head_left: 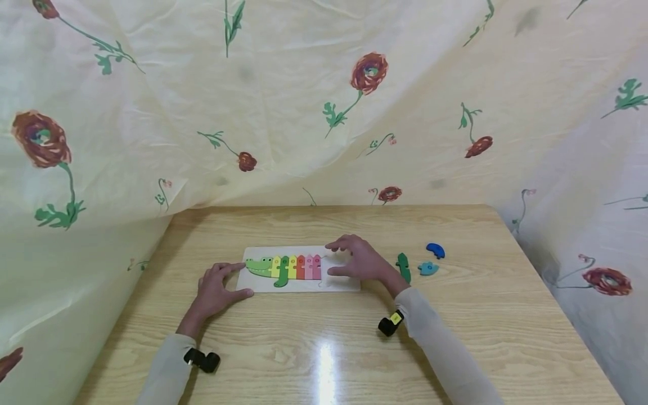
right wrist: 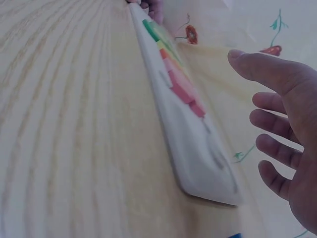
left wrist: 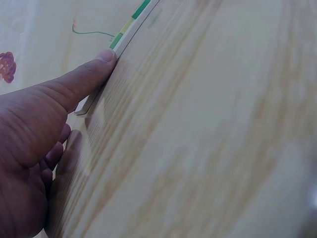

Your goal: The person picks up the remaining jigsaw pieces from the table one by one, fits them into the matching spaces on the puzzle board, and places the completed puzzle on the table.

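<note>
A white puzzle board [head_left: 304,287] lies on the table, with a crocodile of coloured pieces [head_left: 291,267] in it: green head, then yellow, green, orange and pink segments. The board's right part is bare white with thin outlines. My left hand [head_left: 215,289] touches the board's left end, index finger near the crocodile's snout and straight thumb [left wrist: 91,77] against the front edge. Over the bare right end hovers my right hand [head_left: 364,260], thumb and fingers spread apart with nothing between them. In the right wrist view, my right hand [right wrist: 290,119] appears beside the board.
Right of the board lie a dark green piece [head_left: 403,268], a light blue piece [head_left: 428,268] and a dark blue piece [head_left: 436,250]. A wooden table [head_left: 283,343] holds everything. Flowered cloth [head_left: 293,101] hangs behind and along the sides.
</note>
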`<state>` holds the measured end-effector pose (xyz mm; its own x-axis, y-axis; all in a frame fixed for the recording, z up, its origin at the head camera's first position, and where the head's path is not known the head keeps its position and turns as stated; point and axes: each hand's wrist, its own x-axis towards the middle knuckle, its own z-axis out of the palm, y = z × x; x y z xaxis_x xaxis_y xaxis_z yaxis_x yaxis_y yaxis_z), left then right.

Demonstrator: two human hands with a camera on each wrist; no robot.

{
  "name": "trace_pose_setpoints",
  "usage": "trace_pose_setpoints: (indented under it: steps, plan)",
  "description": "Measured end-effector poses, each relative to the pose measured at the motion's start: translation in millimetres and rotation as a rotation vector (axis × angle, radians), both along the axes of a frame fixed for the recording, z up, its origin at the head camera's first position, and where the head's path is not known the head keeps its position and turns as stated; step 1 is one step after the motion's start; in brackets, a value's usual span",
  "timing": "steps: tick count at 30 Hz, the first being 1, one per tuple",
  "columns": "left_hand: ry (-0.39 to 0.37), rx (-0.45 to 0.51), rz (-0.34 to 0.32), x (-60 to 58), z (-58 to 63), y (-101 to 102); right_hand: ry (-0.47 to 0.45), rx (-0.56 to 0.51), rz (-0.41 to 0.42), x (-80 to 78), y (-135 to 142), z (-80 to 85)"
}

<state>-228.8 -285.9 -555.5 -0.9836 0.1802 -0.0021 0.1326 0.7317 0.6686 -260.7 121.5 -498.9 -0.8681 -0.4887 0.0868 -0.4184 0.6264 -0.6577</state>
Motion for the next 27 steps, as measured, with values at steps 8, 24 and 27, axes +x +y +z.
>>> trace_pose_setpoints:
  steps: [8, 24, 27]
  plan:
    - [0.008, -0.004, -0.007, -0.9, -0.7, 0, 0.005, 0.010, 0.000, 8.0, 9, 17.2]
    - [0.010, -0.002, -0.004, 0.0, 0.7, 0, 0.128, -0.046, 0.006, 30.4, 50, 42.6]
    - [0.009, -0.004, -0.005, 0.2, 0.3, 0, 0.162, -0.059, -0.006, 36.1, 59, 43.4]
